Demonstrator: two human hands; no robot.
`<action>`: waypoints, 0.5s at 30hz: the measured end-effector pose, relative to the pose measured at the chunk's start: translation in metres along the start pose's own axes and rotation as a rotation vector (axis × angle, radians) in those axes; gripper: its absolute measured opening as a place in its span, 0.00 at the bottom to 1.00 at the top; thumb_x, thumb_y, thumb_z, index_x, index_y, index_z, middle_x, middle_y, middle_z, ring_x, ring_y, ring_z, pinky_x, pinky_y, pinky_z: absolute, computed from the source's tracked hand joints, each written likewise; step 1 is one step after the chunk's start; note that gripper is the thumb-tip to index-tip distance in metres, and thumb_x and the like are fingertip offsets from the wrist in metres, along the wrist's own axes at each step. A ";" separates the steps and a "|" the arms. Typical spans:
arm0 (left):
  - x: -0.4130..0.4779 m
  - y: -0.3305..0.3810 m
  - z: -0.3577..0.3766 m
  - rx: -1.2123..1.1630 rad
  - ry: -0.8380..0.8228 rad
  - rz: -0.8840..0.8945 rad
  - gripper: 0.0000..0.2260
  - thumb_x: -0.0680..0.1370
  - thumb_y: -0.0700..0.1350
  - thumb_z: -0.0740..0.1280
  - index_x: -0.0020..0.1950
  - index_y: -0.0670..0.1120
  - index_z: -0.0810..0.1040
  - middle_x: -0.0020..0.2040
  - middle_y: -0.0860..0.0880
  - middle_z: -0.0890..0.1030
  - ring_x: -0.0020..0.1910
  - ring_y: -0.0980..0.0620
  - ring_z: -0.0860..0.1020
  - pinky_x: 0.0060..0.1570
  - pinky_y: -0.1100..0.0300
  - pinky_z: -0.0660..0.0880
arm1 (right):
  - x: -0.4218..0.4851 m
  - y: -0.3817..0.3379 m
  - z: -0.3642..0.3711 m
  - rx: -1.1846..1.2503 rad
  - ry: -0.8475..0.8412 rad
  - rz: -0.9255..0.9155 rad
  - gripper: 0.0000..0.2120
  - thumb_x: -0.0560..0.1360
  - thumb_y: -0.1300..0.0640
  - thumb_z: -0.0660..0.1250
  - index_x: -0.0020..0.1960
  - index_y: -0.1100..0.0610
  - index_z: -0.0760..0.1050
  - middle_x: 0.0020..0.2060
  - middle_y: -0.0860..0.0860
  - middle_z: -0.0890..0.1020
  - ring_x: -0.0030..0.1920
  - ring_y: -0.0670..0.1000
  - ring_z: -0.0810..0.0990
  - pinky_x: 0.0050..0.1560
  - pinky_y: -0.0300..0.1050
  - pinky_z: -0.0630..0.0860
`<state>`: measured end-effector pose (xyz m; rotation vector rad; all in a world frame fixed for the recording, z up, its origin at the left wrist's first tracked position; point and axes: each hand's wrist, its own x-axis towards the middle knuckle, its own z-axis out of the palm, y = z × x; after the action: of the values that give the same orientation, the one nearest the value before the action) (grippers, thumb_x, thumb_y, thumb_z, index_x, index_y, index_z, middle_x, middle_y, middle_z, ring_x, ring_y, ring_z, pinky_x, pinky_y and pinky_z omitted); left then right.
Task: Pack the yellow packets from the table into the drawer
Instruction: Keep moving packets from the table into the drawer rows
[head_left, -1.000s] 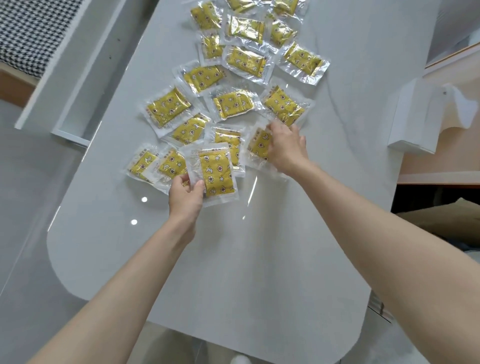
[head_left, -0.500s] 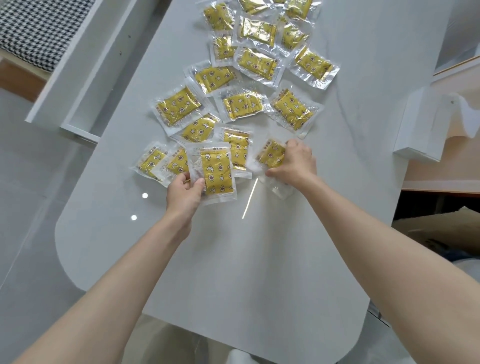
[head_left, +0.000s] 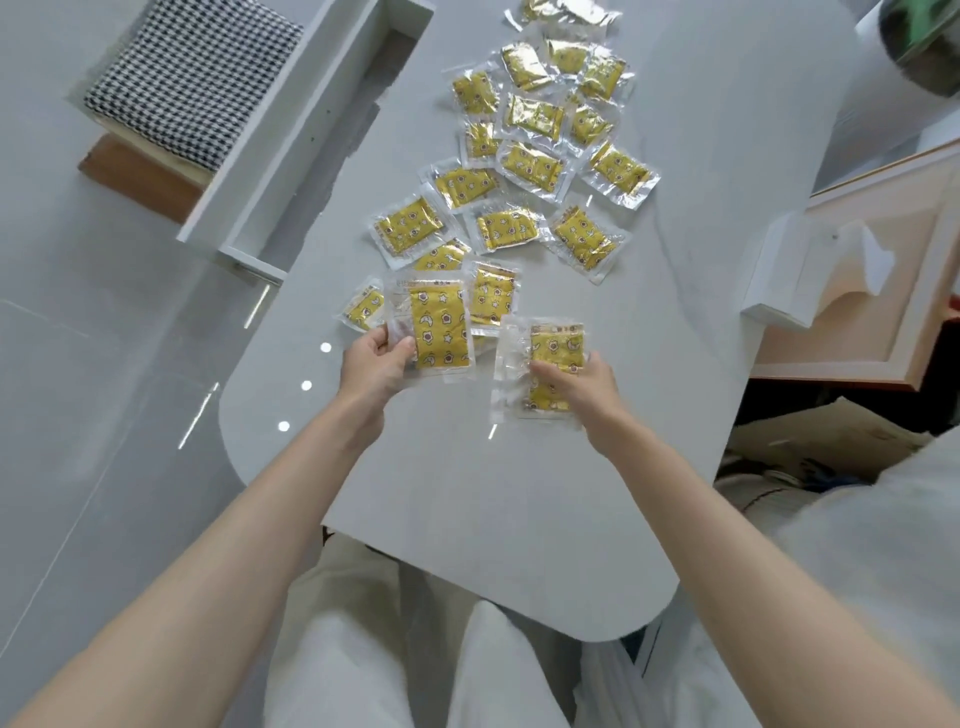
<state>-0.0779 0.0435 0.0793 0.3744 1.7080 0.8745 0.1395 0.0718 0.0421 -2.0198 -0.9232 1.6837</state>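
Packets, star-printed yellow, in left hand and right hand; lettering blurred.

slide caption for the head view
Left hand grips a yellow packet, right hand another; more cover the table by the drawer

Loose packets lay spread on the table from its middle to its far end. The drawer stood open beside the table's far left edge. At the spread's near end the left hand held the left packet. Just to its right, the right hand held the right packet.
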 end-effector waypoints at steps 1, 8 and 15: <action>-0.010 0.007 -0.009 -0.004 0.004 0.011 0.06 0.80 0.38 0.62 0.52 0.47 0.76 0.44 0.53 0.81 0.43 0.56 0.78 0.52 0.57 0.75 | -0.015 -0.007 0.002 0.017 -0.024 0.002 0.28 0.66 0.49 0.77 0.60 0.59 0.73 0.55 0.56 0.81 0.54 0.54 0.81 0.56 0.52 0.78; -0.074 0.047 -0.090 -0.031 -0.020 0.038 0.06 0.79 0.38 0.63 0.49 0.48 0.78 0.44 0.50 0.81 0.41 0.55 0.79 0.43 0.61 0.76 | -0.102 -0.042 0.033 0.131 -0.124 -0.025 0.25 0.69 0.51 0.73 0.64 0.56 0.70 0.56 0.54 0.81 0.55 0.54 0.82 0.60 0.56 0.76; -0.106 0.067 -0.200 -0.042 -0.026 0.049 0.06 0.79 0.39 0.63 0.48 0.47 0.78 0.43 0.50 0.82 0.33 0.59 0.81 0.34 0.64 0.79 | -0.162 -0.073 0.116 0.160 -0.114 -0.053 0.23 0.71 0.53 0.71 0.63 0.55 0.71 0.56 0.54 0.81 0.56 0.56 0.81 0.62 0.59 0.74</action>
<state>-0.2417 -0.0517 0.2204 0.3993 1.6601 0.9353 -0.0041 -0.0007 0.1812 -1.7974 -0.8413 1.7990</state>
